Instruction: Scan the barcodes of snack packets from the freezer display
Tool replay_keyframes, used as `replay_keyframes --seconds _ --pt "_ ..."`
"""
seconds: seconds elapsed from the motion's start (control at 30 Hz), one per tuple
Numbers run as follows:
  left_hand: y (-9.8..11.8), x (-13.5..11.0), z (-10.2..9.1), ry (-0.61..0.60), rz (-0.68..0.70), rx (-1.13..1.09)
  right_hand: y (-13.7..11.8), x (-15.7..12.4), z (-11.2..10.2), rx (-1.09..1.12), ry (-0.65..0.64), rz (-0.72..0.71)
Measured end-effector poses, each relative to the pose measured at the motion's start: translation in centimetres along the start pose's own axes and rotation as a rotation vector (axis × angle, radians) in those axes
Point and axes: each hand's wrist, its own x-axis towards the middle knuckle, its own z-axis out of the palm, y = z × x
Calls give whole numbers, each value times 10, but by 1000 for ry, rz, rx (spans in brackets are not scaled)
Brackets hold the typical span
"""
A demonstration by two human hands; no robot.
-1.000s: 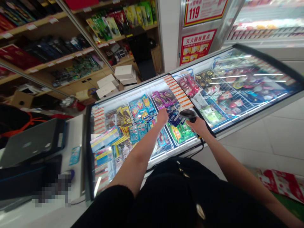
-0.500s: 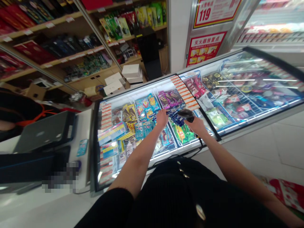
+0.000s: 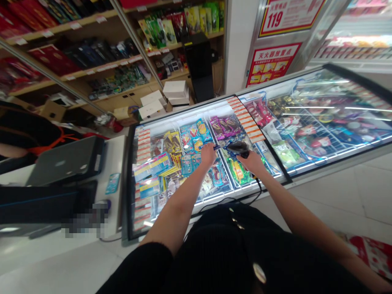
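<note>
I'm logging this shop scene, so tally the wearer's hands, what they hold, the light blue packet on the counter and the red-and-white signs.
Hands, left hand and right hand: 2
Scanner: 1
Dark blue packet: 1
Light blue packet: 1
Upper sign and lower sign: 2
Total: 7

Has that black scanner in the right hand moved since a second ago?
Yes. The scanner has shifted left in the picture, farther from the black divider bar.
</note>
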Motion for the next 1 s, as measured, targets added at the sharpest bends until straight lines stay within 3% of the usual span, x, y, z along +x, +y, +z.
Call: replay_keyframes --seconds 0.33,0.63,1.0 --pt "-20 -17 15 -65 -106 55 -3 -7 11 -8 -3 33" --pt "-27 -11 8 -79 -192 53 -7 -19 16 -8 -16 97" --pt "-31 2 11 -81 -189 117 11 -28 14 28 -10 121"
